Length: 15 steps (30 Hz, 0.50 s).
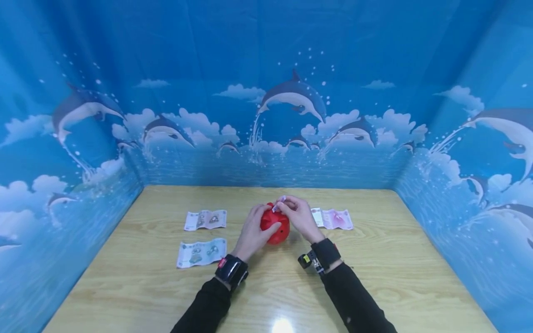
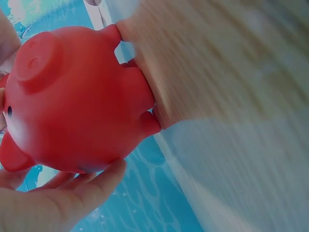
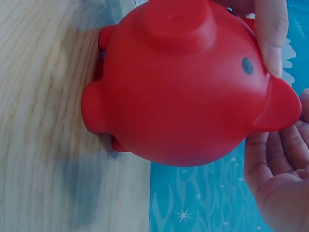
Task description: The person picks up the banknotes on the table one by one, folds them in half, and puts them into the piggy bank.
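Note:
A red piggy bank [image 1: 280,236] stands on its feet on the table, its snout [image 2: 36,63] showing in both wrist views. My left hand [image 1: 251,233] grips it from the left, with the thumb [image 3: 273,46] across its front near an eye. Over the pig's top, my right hand [image 1: 300,216] pinches a small folded banknote [image 1: 275,208] in whitish purple, its lower end right at the pig's back. In the right wrist view the fingers [image 3: 260,159] of the right hand are bent beside the pig's ear [image 3: 282,106]. The slot itself is hidden.
Left of the pig lie a brownish-purple banknote [image 1: 205,219] and, nearer, a green banknote [image 1: 201,253]. A pink banknote [image 1: 338,219] lies right, partly behind the right hand. Blue dolphin-print curtains [image 1: 266,162] enclose the wooden table [image 1: 374,277] at back and sides.

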Each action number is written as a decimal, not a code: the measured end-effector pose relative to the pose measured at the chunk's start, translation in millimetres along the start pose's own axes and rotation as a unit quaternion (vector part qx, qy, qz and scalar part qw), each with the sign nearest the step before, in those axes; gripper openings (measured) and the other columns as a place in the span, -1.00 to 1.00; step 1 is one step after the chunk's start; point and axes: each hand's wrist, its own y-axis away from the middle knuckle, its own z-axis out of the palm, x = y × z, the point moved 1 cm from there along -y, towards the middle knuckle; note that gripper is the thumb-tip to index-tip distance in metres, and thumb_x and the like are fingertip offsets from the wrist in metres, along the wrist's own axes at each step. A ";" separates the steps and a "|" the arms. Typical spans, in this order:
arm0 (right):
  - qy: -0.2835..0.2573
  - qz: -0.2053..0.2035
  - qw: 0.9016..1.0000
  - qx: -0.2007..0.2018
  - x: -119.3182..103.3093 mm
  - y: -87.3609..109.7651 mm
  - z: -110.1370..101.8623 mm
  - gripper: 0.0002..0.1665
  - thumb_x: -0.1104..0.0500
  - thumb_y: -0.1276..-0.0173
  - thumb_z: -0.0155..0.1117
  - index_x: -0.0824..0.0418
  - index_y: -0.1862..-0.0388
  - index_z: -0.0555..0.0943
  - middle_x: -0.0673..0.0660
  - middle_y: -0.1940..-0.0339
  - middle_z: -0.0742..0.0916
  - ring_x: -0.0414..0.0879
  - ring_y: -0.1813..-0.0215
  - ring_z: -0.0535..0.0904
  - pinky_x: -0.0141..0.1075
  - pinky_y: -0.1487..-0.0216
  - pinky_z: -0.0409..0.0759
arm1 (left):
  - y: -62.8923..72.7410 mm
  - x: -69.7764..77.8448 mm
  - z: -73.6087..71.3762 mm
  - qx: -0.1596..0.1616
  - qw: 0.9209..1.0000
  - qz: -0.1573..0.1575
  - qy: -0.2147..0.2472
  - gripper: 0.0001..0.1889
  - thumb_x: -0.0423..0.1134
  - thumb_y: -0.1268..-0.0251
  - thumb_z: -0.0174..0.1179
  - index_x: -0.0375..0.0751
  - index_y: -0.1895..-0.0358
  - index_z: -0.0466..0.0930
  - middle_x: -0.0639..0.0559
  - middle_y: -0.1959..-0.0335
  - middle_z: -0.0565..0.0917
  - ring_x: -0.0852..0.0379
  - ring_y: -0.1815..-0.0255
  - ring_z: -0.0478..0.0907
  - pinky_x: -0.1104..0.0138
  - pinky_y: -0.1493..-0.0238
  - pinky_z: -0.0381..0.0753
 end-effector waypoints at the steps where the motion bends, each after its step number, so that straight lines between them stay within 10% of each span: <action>1: 0.003 0.002 1.000 0.000 -0.4 -0.5 0.5 -0.74 0.20 -0.44 0.22 0.36 0.02 0.63 0.29 0.15 0.76 -0.16 0.13 0.69 -0.39 0.02 0.66 | 0.1 -0.3 -0.2 -0.003 1.000 -0.001 0.000 -0.42 0.00 -0.25 0.32 -0.11 -0.29 0.42 -0.18 -0.38 0.37 -0.16 -0.28 0.44 -0.06 -0.16 0.58; 15: 0.068 0.014 0.997 0.019 -2.8 -3.1 3.2 -0.76 0.16 -0.42 0.25 0.23 0.02 0.66 0.18 0.15 0.78 -0.08 0.06 0.71 -0.34 0.03 0.68 | -0.3 -0.9 -1.9 -0.017 1.000 -0.008 0.006 -0.41 -0.01 -0.25 0.33 -0.06 -0.29 0.36 -0.06 -0.29 0.43 -0.02 -0.21 0.47 0.05 -0.14 0.61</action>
